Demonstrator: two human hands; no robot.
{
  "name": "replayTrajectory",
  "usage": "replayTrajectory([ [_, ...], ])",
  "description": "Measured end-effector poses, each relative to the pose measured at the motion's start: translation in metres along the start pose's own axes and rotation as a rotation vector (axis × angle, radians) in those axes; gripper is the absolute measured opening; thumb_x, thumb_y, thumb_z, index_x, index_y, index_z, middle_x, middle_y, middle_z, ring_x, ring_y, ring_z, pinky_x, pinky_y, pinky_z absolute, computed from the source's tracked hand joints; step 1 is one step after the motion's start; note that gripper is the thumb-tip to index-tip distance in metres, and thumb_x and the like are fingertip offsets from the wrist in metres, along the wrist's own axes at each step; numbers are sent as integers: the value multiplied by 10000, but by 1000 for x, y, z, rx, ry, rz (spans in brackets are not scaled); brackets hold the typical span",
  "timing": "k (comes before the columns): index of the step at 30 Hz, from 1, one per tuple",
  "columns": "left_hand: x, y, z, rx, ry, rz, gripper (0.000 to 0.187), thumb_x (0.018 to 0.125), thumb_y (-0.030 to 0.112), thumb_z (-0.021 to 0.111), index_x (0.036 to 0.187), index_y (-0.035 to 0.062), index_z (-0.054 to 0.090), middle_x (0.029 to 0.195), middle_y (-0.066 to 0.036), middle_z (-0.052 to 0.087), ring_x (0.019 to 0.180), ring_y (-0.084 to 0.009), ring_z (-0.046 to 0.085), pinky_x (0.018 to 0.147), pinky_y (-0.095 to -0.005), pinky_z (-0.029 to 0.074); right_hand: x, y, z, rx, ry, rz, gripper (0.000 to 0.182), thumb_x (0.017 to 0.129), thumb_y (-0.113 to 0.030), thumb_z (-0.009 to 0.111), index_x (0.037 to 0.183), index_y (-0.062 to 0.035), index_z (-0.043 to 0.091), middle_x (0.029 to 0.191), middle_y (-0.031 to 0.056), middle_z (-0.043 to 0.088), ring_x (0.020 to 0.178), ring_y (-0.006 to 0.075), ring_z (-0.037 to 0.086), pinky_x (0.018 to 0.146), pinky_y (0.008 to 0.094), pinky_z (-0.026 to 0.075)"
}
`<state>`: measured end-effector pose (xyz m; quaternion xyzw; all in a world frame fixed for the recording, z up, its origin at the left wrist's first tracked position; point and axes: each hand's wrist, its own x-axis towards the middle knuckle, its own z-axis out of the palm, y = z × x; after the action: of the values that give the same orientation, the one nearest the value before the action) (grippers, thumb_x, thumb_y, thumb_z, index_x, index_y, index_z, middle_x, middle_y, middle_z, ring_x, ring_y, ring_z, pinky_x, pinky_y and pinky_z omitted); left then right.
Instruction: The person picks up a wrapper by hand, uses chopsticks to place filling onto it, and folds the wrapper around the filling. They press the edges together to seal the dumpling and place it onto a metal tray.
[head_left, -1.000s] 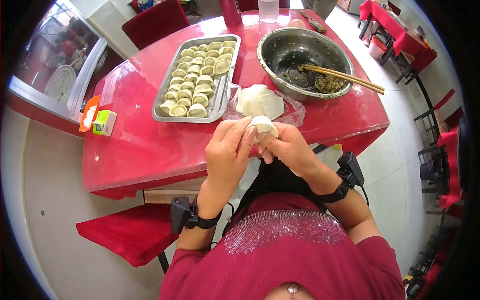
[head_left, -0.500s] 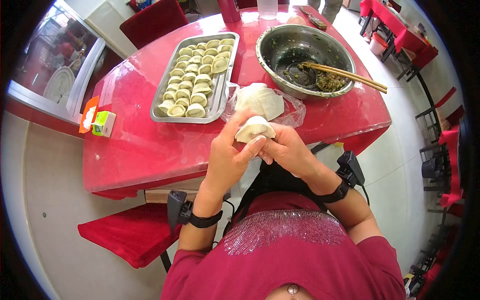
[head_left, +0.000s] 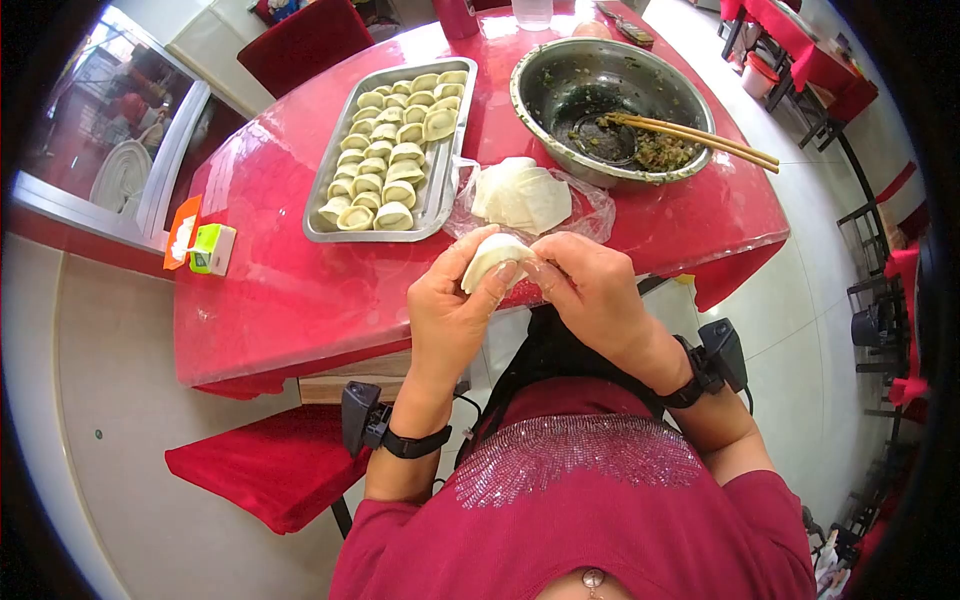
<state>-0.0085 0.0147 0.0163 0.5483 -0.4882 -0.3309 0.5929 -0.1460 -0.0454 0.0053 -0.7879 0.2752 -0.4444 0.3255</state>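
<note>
A folded dumpling (head_left: 497, 258) is held between my two hands, just past the table's near edge. My left hand (head_left: 450, 300) grips its left side and underside, thumb in front. My right hand (head_left: 590, 290) pinches the right end of the dough with thumb and fingertips. Beyond my hands, a stack of flat dough wrappers (head_left: 520, 196) lies on a clear plastic bag (head_left: 597, 212). To the left, a metal tray (head_left: 432, 215) carries rows of shaped dumplings. At the right, a steel bowl (head_left: 540, 118) contains chopped filling (head_left: 665, 152), with wooden chopsticks (head_left: 700, 137) resting across its rim.
The red-covered table (head_left: 270, 300) spans the view. An orange and green tissue pack (head_left: 212, 248) sits at its left edge. A dark red container (head_left: 457, 18), a clear cup (head_left: 533, 12) and a phone-like dark object (head_left: 632, 32) stand toward the back. A red stool (head_left: 265, 465) is lower left.
My right hand's fingers have moved to the dumpling's right end and pinch it there. The dumpling has turned and tilts more to the left. The whole view has shifted slightly.
</note>
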Motion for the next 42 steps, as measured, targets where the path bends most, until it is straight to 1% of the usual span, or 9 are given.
replayTrajectory([
  [3,-2,0,-1,-28,-11,-27,317,777,76,624,1065,-32,548,929,-62,595,819,-91,541,707,-216,451,0,-3,-3,-60,-14,-90,79,765,-73,564,809,-17,529,741,156,547,699,332,550,567,363,442],
  [9,-2,2,-7,87,-2,29,320,774,66,619,1064,-39,537,898,-83,612,781,-92,558,663,-216,466,3,-7,-5,-56,-56,-109,125,742,-86,597,831,-18,541,760,132,559,693,312,560,570,364,447],
  [12,-3,0,-8,90,-38,83,330,759,71,634,1060,-30,542,894,-92,617,772,-100,570,654,-228,472,7,-15,-7,-38,39,-99,168,712,-91,631,854,-35,563,797,94,570,713,274,566,584,352,447],
  [14,-3,1,-8,202,-109,148,335,740,86,653,1044,-11,555,876,-115,626,756,-126,597,645,-245,478,9,-10,-11,-205,56,-362,222,672,-85,652,877,-47,576,824,65,571,733,229,566,613,336,441],
  [17,-4,0,-7,292,-109,158,327,726,104,665,1021,2,568,856,-139,628,755,-159,618,644,-255,480,8,-6,-11,-250,51,-424,225,647,-72,648,858,-46,573,802,62,566,724,206,561,635,325,432],
  [26,-6,-3,-4,274,-136,160,328,719,129,670,1005,0,576,857,-153,628,750,-194,630,635,-272,484,6,-5,-9,-269,2,-476,153,653,-43,613,783,-33,533,805,85,521,732,237,537,647,343,431],
  [36,-4,1,-4,378,-165,212,327,704,101,654,1013,26,579,823,-152,616,725,-255,618,627,-288,481,10,-9,-16,-352,-62,-517,200,629,-91,630,805,-49,545,843,71,516,777,219,528,681,333,405],
  [38,-4,1,-3,446,-187,267,330,723,95,647,1027,-7,570,794,-110,622,708,-89,569,625,-237,462,11,-7,-16,-388,-113,-540,211,628,-101,629,819,-56,553,843,74,517,789,213,528,674,328,402],
  [42,-5,1,-1,487,-220,173,299,754,101,633,1023,-14,573,803,-92,626,706,-92,574,611,-233,464,10,-5,-16,-437,-135,-546,230,625,-102,626,837,-54,551,865,83,523,803,225,525,689,337,404],
])
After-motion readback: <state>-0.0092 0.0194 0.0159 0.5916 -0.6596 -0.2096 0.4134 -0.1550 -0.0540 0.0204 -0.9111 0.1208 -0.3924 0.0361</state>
